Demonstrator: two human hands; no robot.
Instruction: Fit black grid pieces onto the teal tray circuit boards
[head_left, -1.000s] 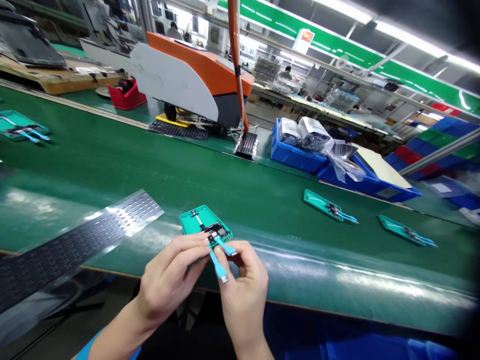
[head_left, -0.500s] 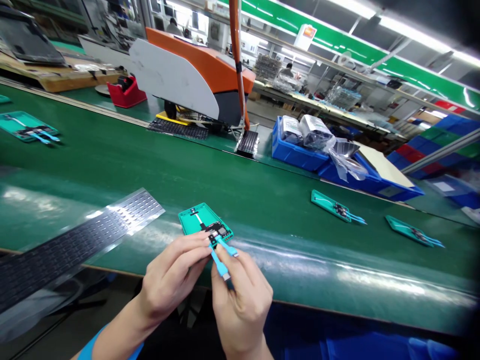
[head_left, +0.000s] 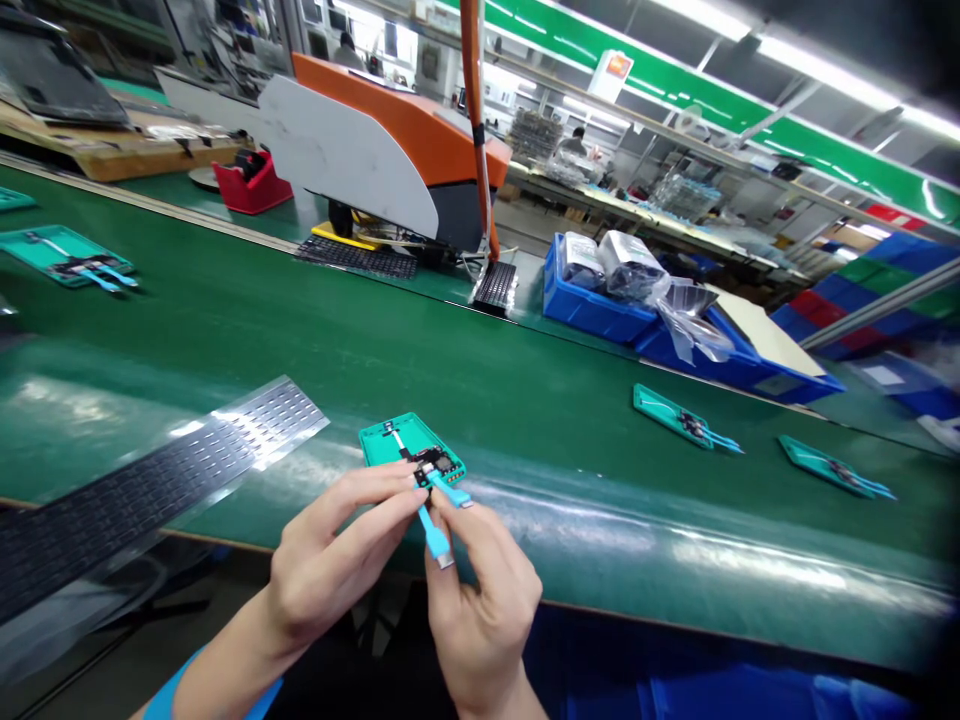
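On the green conveyor belt (head_left: 225,300) we find a teal carrier (head_left: 394,440), its circuit board (head_left: 435,465) trailing a blue flat cable (head_left: 436,535) toward us (metal tip (head_left: 447,561) free). Our left hand (head_left: 337,570) pinches closed at the board; our right hand (head_left: 480,625), nearer the cable, pinches it.

We show a board fixture (head_left: 390,440) on the conveyor belt (head_left: 525,340) (perforated strip (head_left: 150,480) to its left), a plastic crate (head_left: 585,310) beyond
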